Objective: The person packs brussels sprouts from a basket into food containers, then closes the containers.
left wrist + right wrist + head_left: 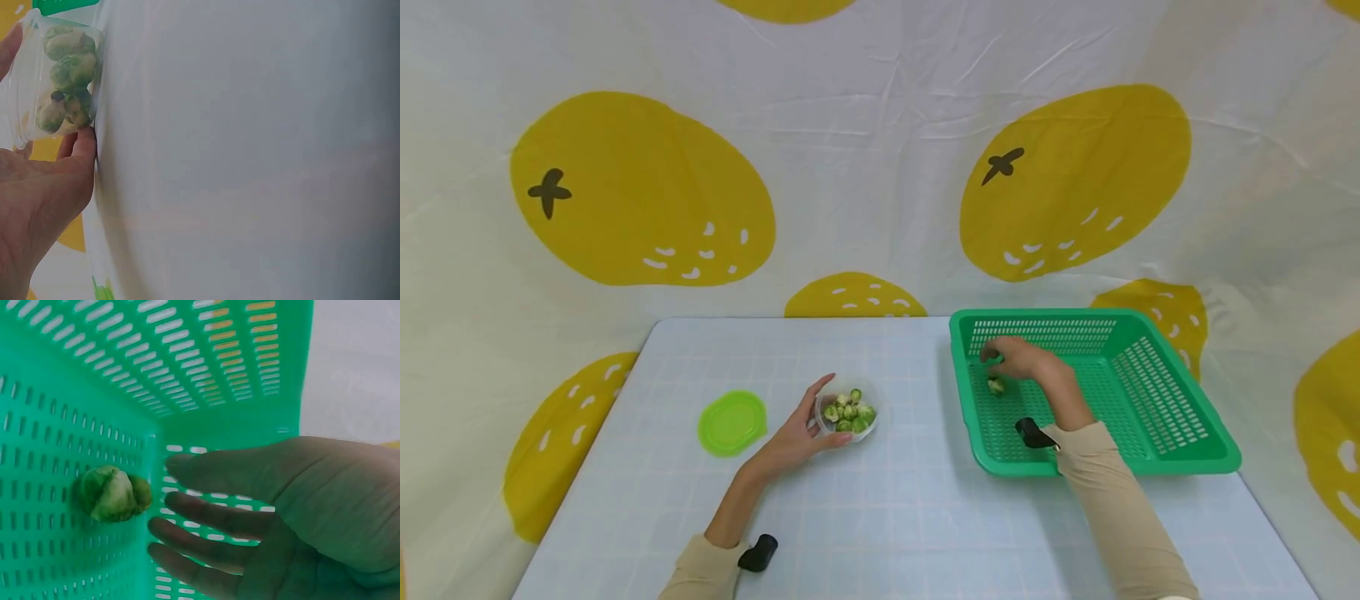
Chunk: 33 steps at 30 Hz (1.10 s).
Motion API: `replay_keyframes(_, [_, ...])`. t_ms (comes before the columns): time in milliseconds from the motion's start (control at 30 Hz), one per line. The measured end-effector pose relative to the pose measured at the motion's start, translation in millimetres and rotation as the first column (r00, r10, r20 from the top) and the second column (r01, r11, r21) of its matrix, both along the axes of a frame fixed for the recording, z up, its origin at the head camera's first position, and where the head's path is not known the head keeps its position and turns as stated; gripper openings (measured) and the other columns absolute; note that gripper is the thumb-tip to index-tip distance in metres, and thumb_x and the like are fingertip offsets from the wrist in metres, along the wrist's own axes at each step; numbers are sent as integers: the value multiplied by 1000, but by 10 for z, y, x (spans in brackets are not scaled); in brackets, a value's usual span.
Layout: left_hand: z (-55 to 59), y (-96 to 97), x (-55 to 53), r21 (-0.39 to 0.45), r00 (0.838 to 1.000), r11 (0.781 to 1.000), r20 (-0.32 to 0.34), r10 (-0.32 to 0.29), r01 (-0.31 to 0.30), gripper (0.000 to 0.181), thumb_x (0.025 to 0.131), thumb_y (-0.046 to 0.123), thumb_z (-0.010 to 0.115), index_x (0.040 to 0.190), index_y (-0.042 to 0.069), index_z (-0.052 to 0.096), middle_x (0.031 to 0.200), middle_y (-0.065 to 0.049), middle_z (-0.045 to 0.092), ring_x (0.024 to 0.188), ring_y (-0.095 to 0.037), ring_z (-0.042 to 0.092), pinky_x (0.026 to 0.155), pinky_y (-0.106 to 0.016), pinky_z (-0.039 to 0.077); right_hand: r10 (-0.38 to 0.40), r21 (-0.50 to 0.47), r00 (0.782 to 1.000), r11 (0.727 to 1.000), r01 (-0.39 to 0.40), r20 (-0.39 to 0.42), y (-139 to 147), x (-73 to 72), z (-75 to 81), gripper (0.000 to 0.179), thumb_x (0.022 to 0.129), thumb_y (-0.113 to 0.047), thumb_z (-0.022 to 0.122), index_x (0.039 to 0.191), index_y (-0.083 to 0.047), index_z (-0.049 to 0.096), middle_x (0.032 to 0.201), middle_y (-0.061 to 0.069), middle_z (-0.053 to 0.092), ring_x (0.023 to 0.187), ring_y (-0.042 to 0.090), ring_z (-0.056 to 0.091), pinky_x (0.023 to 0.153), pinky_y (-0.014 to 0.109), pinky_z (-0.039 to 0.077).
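My left hand (793, 443) holds a small clear plastic tub (31, 78) by its side, thumb at the near side and fingers around the far side. Several Brussels sprouts (850, 410) lie in the tub, which stands on the table. Inside the green basket (964, 400), my right hand (1018, 358) reaches down near the left wall with its fingers extended and nothing between them. Just beyond its fingertips in the right wrist view, a Brussels sprout (109, 495) lies on the basket floor, with what looks like a second one partly hidden behind it.
A bright green lid (732, 423) lies flat on the table (895, 525), left of the tub. The slotted basket takes up the table's right side, its walls rising around my right hand. Behind the table hangs a white cloth (865, 167) printed with yellow fruit.
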<state>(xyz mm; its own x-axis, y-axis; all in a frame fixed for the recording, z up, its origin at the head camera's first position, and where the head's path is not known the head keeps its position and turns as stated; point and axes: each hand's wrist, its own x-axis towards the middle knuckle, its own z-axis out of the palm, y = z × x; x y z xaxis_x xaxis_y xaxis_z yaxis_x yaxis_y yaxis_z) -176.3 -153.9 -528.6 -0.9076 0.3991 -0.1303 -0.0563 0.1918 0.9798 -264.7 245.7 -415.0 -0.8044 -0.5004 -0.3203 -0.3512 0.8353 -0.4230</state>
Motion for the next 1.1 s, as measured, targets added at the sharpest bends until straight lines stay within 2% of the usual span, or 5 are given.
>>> replay_keyframes(200, [15, 10, 12, -9, 1000, 1000, 2, 2, -2, 101, 90, 22, 83, 165, 32, 15, 161, -14, 31, 152, -29, 25, 122, -50, 26, -3, 18, 998, 1000, 2, 56, 1, -23, -40, 28, 100, 1, 58, 126, 12, 63, 129, 30, 60, 124, 50, 53, 94, 53, 53])
replay_keyframes(500, [40, 14, 13, -8, 1000, 1000, 0, 4, -4, 101, 90, 21, 83, 164, 32, 15, 161, -15, 30, 153, -29, 24, 122, -49, 25, -8, 62, 997, 998, 3, 80, 8, -53, -86, 28, 101, 1, 56, 125, 13, 65, 127, 30, 63, 122, 49, 56, 96, 54, 53])
replay_keyframes(667, [36, 16, 18, -11, 1000, 1000, 5, 5, -5, 102, 89, 21, 83, 164, 33, 15, 161, -15, 30, 153, -29, 24, 122, -48, 25, -8, 58, 1000, 998, 7, 27, -4, -59, -102, 24, 100, 0, 60, 120, 12, 68, 122, 28, 66, 117, 47, 60, 93, 51, 55])
replay_keyframes(867, [26, 22, 14, -6, 1000, 1000, 5, 1, -1, 102, 89, 21, 83, 164, 33, 15, 160, -15, 31, 153, -29, 24, 123, -49, 25, -52, 11, 998, 999, 52, -29, 5, -45, -89, 19, 98, -1, 66, 112, 9, 72, 112, 23, 69, 108, 42, 63, 88, 49, 57])
replay_keyframes(1100, [24, 21, 16, -17, 1000, 1000, -2, 9, -9, 102, 90, 22, 83, 164, 33, 15, 160, -15, 32, 153, -30, 23, 123, -50, 24, -15, -44, 994, 999, 11, -107, 19, -29, -64, 13, 96, 1, 68, 105, 9, 73, 103, 20, 71, 99, 38, 65, 85, 50, 57])
